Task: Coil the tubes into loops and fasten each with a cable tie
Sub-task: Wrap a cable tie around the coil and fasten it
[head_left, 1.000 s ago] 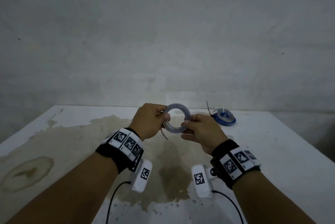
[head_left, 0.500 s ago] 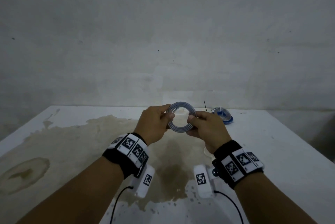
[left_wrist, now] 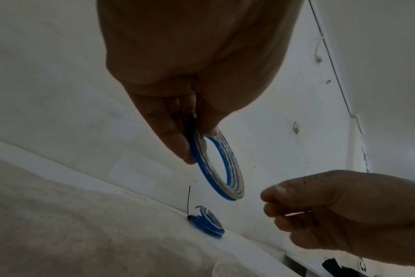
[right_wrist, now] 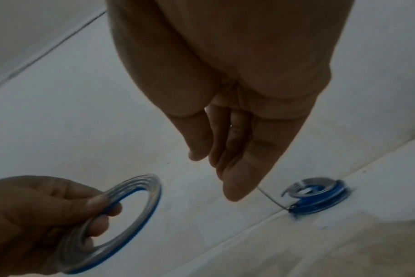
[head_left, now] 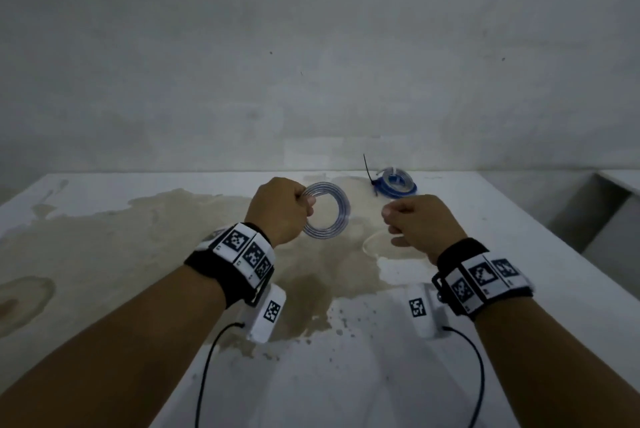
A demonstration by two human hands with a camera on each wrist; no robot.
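Note:
A coil of clear tube with a blue stripe [head_left: 343,209] is held upright above the table, pinched at its left side by my left hand [head_left: 304,201]. The left wrist view shows thumb and fingers clamping the coil [left_wrist: 235,180] at its top. My right hand [head_left: 389,220] hovers a short way to the right of it, fingers loosely curled and holding nothing. From the right wrist, that hand [right_wrist: 213,168] hangs relaxed beside the held coil [right_wrist: 152,195]. A second blue coil [head_left: 394,182] lies at the table's far edge, bound by a black cable tie [head_left: 367,168].
The white table [head_left: 519,289] has a large brownish stain across its middle and left. A grey wall rises just behind its far edge. A lower ledge [head_left: 606,213] sits off the right side. Wrist-camera cables trail below both forearms.
My right hand has let go of the coil and moved off to the right. The left hand keeps hold of the coil, now a little lower and to the left.

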